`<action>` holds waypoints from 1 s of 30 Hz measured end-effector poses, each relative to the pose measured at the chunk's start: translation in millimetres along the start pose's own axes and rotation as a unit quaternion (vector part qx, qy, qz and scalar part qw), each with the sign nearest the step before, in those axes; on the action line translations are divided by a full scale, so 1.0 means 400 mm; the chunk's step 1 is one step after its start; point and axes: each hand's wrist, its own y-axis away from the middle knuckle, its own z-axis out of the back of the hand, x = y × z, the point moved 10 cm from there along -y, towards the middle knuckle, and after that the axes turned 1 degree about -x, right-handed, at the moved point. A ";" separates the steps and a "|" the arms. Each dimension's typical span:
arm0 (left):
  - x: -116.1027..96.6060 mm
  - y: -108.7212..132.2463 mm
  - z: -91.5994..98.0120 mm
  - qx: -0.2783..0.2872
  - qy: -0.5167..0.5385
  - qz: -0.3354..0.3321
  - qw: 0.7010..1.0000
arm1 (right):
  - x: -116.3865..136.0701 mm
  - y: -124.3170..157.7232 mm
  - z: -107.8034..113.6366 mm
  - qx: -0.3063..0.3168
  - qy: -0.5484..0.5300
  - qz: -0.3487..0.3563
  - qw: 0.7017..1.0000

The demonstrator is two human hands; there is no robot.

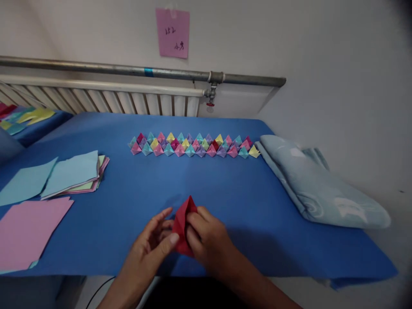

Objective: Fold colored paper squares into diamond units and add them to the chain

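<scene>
A folded red paper piece (183,223) stands pointed-end up near the front edge of the blue table (225,189). My left hand (151,246) pinches its left side, thumb pressed against the paper. On its right side, my right hand (206,240) grips it with the fingers curled over the fold. Farther back lies a long row of small folded paper shapes (193,145) in pink, teal, yellow and purple, linked side by side.
Stacks of light blue and pink paper sheets (71,174) lie at the left, with a pink sheet (28,229) nearer the front. A folded light blue cloth (318,189) rests at the right edge. A radiator (106,99) and a pipe (144,71) run along the wall behind.
</scene>
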 end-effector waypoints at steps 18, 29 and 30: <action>-0.127 0.009 -0.026 -0.126 -0.339 -0.218 0.906 | 0.062 0.022 0.077 -0.209 0.124 0.130 0.961; -0.147 0.037 -0.069 -0.133 -0.434 -0.329 0.828 | 0.047 -0.019 0.105 -0.174 0.077 0.085 0.978; -0.145 0.037 -0.070 -0.133 -0.437 -0.333 0.825 | 0.045 -0.024 0.101 -0.153 0.073 0.081 0.982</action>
